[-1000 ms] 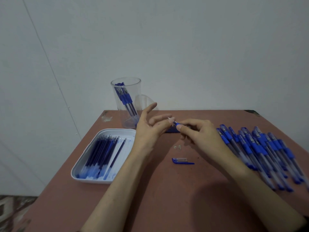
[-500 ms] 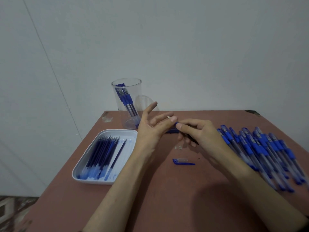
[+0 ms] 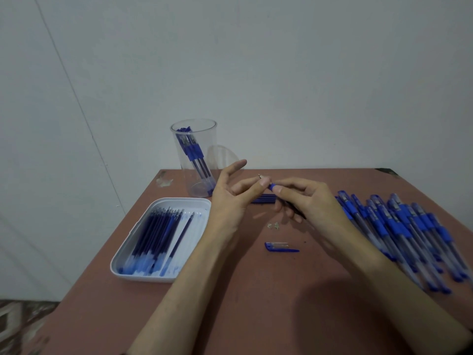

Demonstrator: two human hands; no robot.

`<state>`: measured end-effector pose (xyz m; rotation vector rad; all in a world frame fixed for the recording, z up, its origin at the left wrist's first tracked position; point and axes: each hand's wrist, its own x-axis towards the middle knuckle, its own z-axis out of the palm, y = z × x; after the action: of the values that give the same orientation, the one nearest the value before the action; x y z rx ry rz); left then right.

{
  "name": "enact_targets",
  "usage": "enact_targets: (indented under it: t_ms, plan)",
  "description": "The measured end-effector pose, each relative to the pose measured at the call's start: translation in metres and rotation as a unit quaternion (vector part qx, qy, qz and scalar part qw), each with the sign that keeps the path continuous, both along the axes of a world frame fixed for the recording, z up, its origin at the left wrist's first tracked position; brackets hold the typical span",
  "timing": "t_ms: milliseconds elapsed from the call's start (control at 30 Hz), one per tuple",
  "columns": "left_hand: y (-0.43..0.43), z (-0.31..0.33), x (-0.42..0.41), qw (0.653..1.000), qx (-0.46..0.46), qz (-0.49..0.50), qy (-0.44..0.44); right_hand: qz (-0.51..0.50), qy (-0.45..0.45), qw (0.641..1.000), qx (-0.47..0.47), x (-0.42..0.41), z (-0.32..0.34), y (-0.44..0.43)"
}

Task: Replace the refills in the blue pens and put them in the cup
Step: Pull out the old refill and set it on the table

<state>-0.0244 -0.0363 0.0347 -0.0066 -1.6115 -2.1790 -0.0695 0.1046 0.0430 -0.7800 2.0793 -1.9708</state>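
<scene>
My right hand [image 3: 311, 201] grips a blue pen [image 3: 272, 187] by its blue grip, its body hidden under the fingers. My left hand [image 3: 231, 198] pinches the pen's metal tip [image 3: 261, 177] between thumb and fingertips, the index finger raised. Both hands hover over the brown table [image 3: 256, 290]. A clear cup [image 3: 195, 157] with a few blue pens stands at the far left corner. A white tray [image 3: 133, 265] full of blue refills lies at the left. A loose blue cap [image 3: 280, 247] lies in front of my hands. Several refills [image 3: 265, 199] lie behind my hands.
A large pile of blue pens [image 3: 404, 231] covers the table's right side. Small clear bits [image 3: 274, 226] lie near the cap. The table stands against a white wall, and its left edge drops to a patterned floor [image 3: 20, 319].
My hands have stayed close together on the pen. The pen's tip now shows a little farther out past my left fingertips.
</scene>
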Motion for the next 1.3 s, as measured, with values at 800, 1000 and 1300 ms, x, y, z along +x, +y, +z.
enact_targets:
  t_ms: [800, 1000, 1300]
  plan:
    - [-0.009, -0.009, 0.005, 0.859, -0.450, -0.147, -0.196, -0.085, -0.132, 0.986, -0.056, -0.020, 0.002, 0.011]
    - [-0.013, -0.011, 0.005, 0.858, -0.480, -0.098, -0.154, -0.115, -0.069, 0.991, -0.010, -0.021, 0.003, 0.015]
    - [-0.016, -0.002, 0.005, 0.947, -0.295, 0.078, -0.095, -0.121, 0.249, 0.940, 0.198, -0.017, 0.003, 0.025]
